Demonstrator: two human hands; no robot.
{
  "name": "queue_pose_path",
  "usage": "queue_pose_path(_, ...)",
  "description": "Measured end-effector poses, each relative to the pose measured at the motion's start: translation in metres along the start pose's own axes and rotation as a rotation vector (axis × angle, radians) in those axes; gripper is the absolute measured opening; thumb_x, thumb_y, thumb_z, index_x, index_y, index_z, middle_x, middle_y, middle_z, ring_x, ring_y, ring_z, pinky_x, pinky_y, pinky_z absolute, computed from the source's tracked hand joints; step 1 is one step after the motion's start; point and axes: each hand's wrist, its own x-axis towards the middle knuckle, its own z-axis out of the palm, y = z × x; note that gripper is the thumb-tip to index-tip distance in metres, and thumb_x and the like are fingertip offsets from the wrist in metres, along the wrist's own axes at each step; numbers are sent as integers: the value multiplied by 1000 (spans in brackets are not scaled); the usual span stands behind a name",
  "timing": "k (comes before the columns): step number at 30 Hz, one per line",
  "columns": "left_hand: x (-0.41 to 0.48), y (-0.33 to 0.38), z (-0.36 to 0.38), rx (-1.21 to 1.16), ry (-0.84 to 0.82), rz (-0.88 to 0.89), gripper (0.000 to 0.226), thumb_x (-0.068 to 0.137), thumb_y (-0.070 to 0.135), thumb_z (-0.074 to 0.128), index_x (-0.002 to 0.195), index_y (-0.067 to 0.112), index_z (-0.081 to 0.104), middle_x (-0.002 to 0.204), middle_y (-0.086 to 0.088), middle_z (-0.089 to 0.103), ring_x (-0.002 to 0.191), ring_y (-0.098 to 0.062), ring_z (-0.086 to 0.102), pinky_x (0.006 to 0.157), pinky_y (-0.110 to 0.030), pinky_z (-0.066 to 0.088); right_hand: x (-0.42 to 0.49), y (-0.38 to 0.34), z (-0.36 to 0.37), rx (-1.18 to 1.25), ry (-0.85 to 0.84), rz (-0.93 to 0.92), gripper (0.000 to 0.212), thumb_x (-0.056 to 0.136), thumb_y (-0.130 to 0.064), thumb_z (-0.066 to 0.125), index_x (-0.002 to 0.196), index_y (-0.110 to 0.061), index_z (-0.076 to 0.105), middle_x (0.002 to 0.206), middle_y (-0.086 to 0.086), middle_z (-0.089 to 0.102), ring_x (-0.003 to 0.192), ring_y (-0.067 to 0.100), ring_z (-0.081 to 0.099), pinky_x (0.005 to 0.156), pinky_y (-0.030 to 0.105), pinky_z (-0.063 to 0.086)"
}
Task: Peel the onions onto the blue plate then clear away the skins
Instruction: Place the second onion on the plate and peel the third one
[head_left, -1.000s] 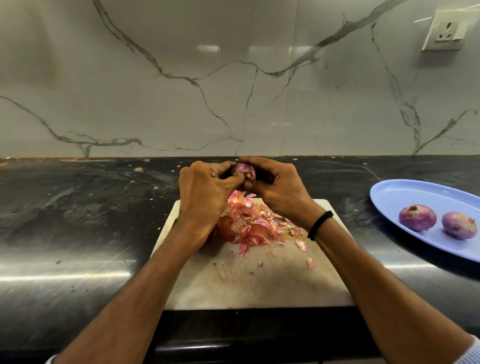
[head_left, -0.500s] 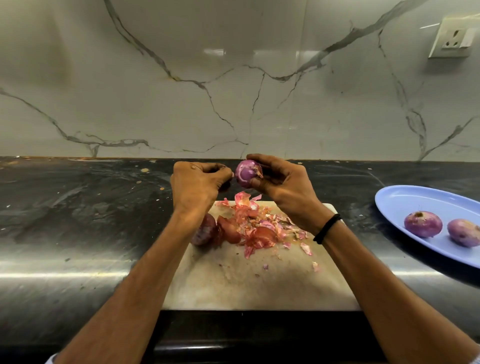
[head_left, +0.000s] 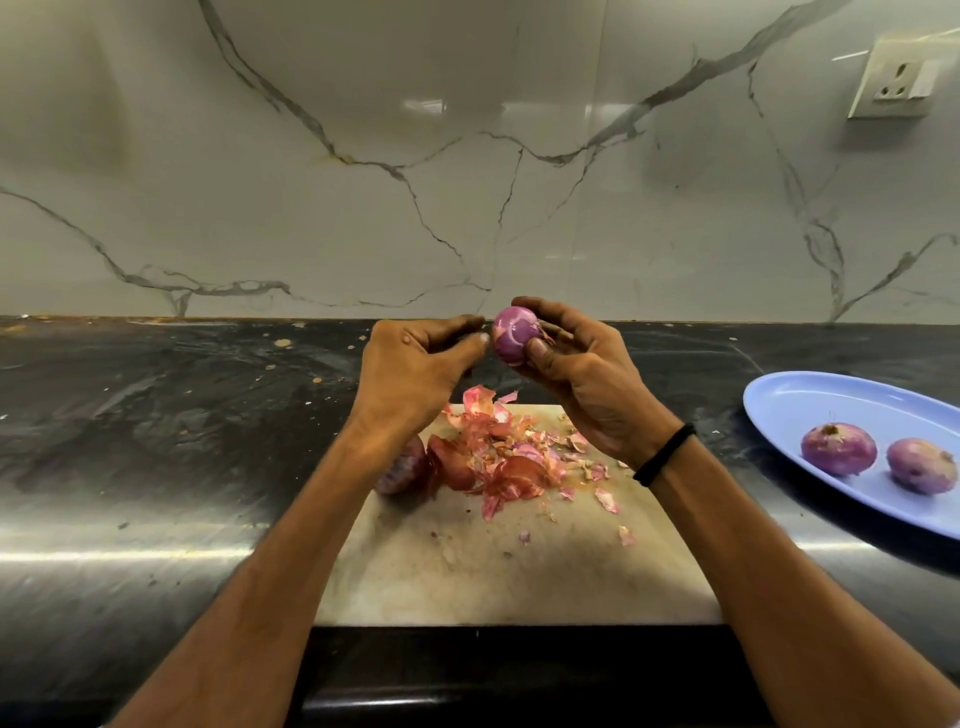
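1. The right grip (head_left: 587, 374), a bare hand, is clamped round a partly peeled onion (head_left: 514, 340), with the thumb below and the fingers curled over the top. It holds the onion up in the air, above the far edge of the cutting board (head_left: 519, 571).
2. The left grip (head_left: 415, 374) has its fingers curled, with the thumb and forefinger tips just beside the held onion. I cannot tell whether they pinch a scrap of skin.
3. The cutting board lies at the front edge of the desk (head_left: 156, 441), about midway along it.
4. A heap of pink and red skins (head_left: 498, 457) covers the far half of the board, and smaller flakes lie scattered toward its right edge.
5. An unpeeled onion (head_left: 402, 470) sits at the left end of the heap, partly hidden by the left wrist.
6. The blue plate (head_left: 810, 400) rests toward the right side of the desk, well apart from the board, and carries two peeled onions (head_left: 838, 449) near each other.
7. A black band (head_left: 665, 454) circles the right wrist.
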Motion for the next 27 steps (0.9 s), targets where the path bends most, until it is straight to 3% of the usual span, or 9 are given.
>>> queue_pose_path(6,-3,3,3,-205,-37,-120,30,76,24,76,103,11,76,92,-2,78,85,-13,75,78,-27,61,1,3,3,-86,4,-45,43,91,10,57,131,-7,57,134,18,57,124,32,58,105,49,48)
queue_pose_path(15,-5,4,5,-209,38,-178,11,80,11,78,90,16,77,76,4,76,75,-12,75,70,-19,58,-2,3,9,-224,-2,-86,44,90,13,58,127,-12,57,131,9,59,123,25,59,103,44,51)
queue_pose_path(21,-7,3,7,-86,99,-141,17,79,8,80,95,13,78,76,7,74,70,-5,73,64,-13,54,-3,3,8,-242,-17,-103,43,91,11,57,125,-17,57,134,12,57,125,27,57,103,47,50)
queue_pose_path(27,-8,7,7,-219,51,-183,10,81,13,78,89,19,77,75,4,76,76,-11,75,68,-17,57,-3,4,7,-217,-9,-102,43,91,10,58,122,-19,59,133,11,58,125,28,57,104,50,49)
